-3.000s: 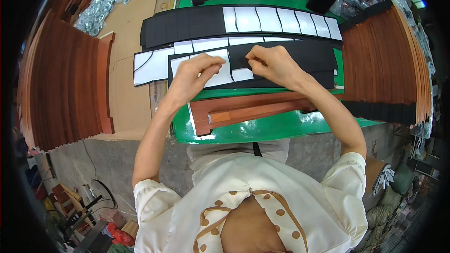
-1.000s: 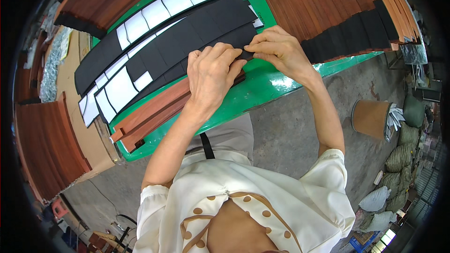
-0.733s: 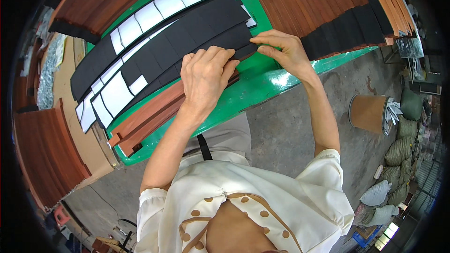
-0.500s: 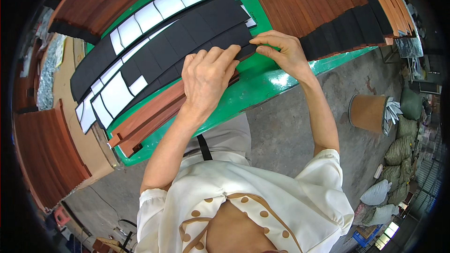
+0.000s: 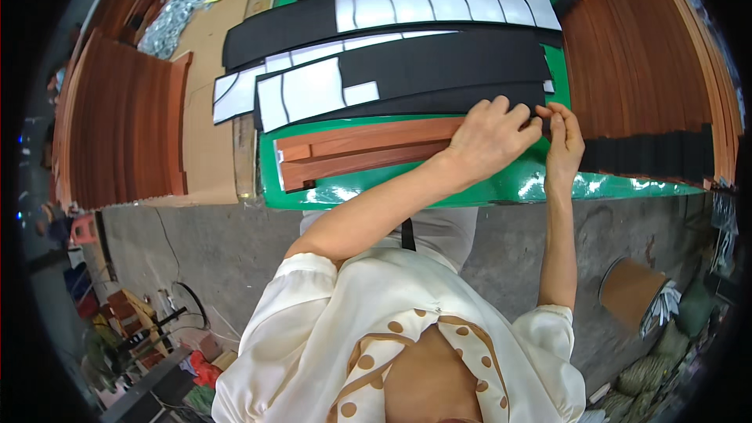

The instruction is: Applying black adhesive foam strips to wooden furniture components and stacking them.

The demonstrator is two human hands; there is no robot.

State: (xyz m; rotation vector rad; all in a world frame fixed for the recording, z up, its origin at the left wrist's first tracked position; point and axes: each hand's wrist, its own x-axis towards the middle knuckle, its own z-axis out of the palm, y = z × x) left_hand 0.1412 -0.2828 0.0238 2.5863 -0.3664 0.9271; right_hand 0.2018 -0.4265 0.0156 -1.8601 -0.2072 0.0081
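Reddish-brown wooden slats (image 5: 368, 158) lie along the front of the green tabletop (image 5: 376, 193), their right ends hidden by my left hand (image 5: 495, 138). Its fingers are curled over that end, closed on a slat. Close beside it, my right hand (image 5: 564, 145) pinches a small black piece at the slat's end with thumb and forefinger; the piece is mostly hidden. Just beyond lie black foam sheets (image 5: 439, 63) cut into strips. White backing squares (image 5: 301, 95) show on the nearer sheet, and a row of white squares (image 5: 450, 4) on the farther one.
Stacked wooden slats with black-covered ends (image 5: 650, 149) stand on the right. Another slat stack (image 5: 125, 117) is at left beside brown cardboard (image 5: 207, 141). Clear plastic wrap (image 5: 188, 4) lies at far left. A round brown bin (image 5: 630, 294) stands on the concrete floor.
The view has turned, so the table now lies level and further right. My hands stay together at the slat's right end, with my right fingers now more upright.
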